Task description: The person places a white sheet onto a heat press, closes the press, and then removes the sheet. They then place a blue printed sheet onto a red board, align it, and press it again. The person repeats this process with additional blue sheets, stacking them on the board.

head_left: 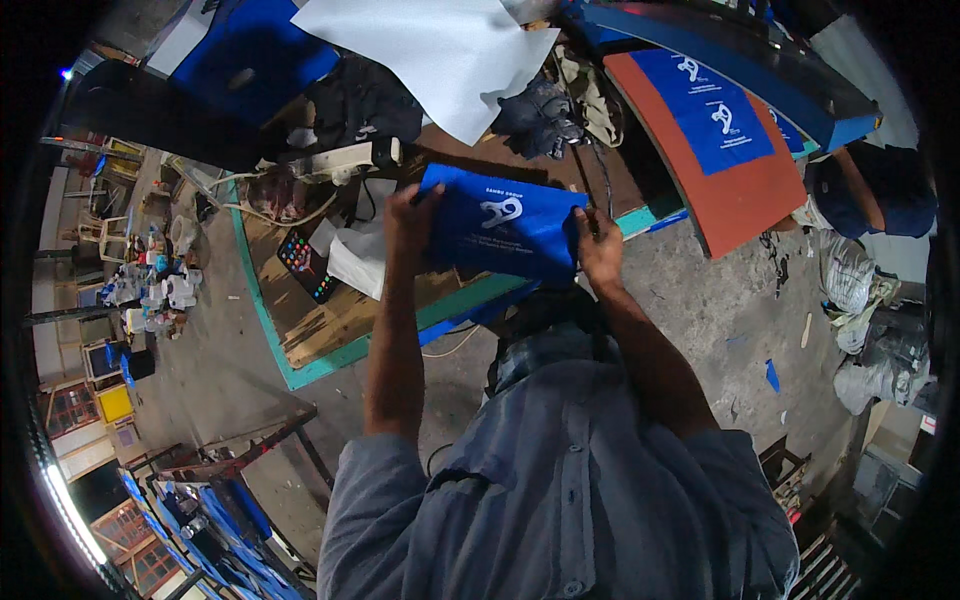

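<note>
A blue fabric piece with a white printed logo (500,230) is held up between my hands over the worn wooden table with a teal edge (270,332). My left hand (410,210) pinches its left side, and my right hand (598,245) grips the right side. A white sheet or pad (355,262) lies beneath and left of the fabric, beside a dark board with coloured dots (305,267). A corded pale tool or power strip (350,155) rests just behind them.
An orange mat (725,220) holding printed blue pieces sits right, beside a long blue machine part (830,110). A white sheet (430,50) and dark cloths (540,120) lie at the back. A metal rack (210,510), floor clutter (150,290) and bundles (850,385) surround the table.
</note>
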